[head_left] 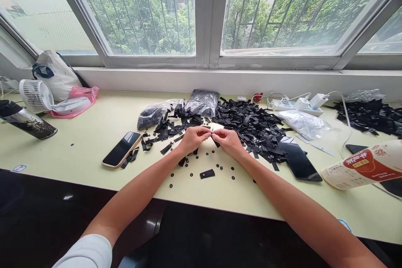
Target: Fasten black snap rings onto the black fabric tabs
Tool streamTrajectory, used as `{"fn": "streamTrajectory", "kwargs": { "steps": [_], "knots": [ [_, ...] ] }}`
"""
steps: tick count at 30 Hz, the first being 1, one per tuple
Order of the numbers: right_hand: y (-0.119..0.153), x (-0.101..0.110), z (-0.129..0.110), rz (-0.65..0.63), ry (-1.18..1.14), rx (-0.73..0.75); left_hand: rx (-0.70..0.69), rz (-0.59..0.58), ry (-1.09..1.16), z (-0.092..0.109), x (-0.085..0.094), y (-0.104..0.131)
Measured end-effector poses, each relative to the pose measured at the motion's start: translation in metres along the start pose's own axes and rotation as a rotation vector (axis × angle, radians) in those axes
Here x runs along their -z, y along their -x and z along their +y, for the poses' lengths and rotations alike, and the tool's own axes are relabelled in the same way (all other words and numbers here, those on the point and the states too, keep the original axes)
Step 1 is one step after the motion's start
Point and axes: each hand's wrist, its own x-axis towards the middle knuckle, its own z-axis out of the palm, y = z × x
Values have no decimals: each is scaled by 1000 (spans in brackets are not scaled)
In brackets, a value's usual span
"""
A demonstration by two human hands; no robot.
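Above the middle of the table, my left hand (194, 139) and my right hand (229, 140) meet with thumbs and fingertips pinched together. Between them is a small black strip (215, 141), mostly covered by the fingers. Just in front of the hands lies a single black strip (207, 173) with a small round piece on it. Several small black discs with holes (233, 168) are scattered around it. Behind my right hand spreads a large heap of black strips (251, 123), and a smaller group of strips (166, 127) lies behind my left hand.
A phone (122, 149) lies left of the hands, a dark tablet or phone (300, 161) right. A paper cup (364, 165) stands at the right. Plastic bags (202, 102), a power strip (314, 110), a fan (37, 95) and a bottle (28, 119) line the back and left.
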Motion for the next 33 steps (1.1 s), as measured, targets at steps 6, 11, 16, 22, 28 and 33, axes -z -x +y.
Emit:
{"fn": "streamTrajectory", "kwargs": {
  "steps": [6, 11, 16, 22, 28, 33],
  "knots": [
    [1, 1, -5, -23, -9, -15, 29, -50, 100, -5, -1, -4],
    [-3, 5, -6, 130, -110, -47, 24, 124, -2, -7, 14, -9],
    [-20, 38, 19, 568, -19, -66, -11, 334, -468, -20, 51, -16],
    [-34, 65, 40, 897, 279, -26, -24, 111, -665, -38, 55, -15],
    [-20, 39, 18, 546, 361, 218, 3, 96, -578, -37, 53, -13],
    [-9, 21, -2, 225, 257, 232, 36, 152, -233, -15, 48, -15]
  ]
}}
